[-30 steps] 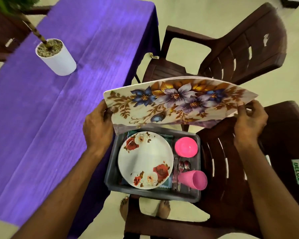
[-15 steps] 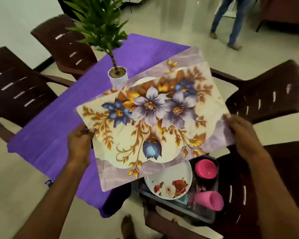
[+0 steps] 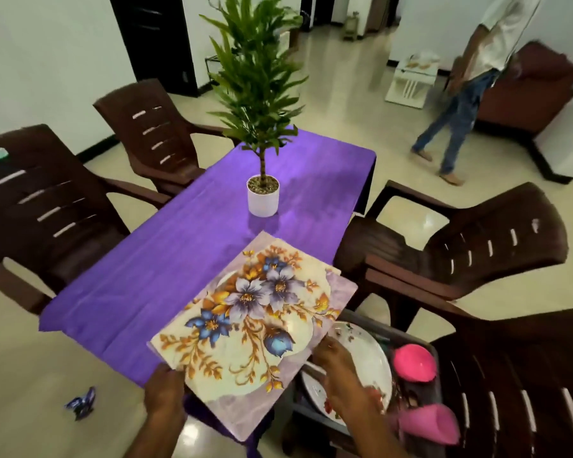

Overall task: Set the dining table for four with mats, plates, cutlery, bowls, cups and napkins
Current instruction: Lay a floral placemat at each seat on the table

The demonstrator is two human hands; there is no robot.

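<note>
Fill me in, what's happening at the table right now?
A person is holding a stack of floral place mats over the near right corner of the purple-clothed table, the left hand gripping one edge and the right hand at the other. Only a potted plant stands on the table. A grey bin on the chair beside it holds floral plates, a pink bowl and a pink cup.

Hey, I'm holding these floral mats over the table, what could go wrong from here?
The floral mats look like a stack held only at the near edge by the left hand and right hand, so some may slide apart. Pushed further, they might bump the potted plant.
</note>
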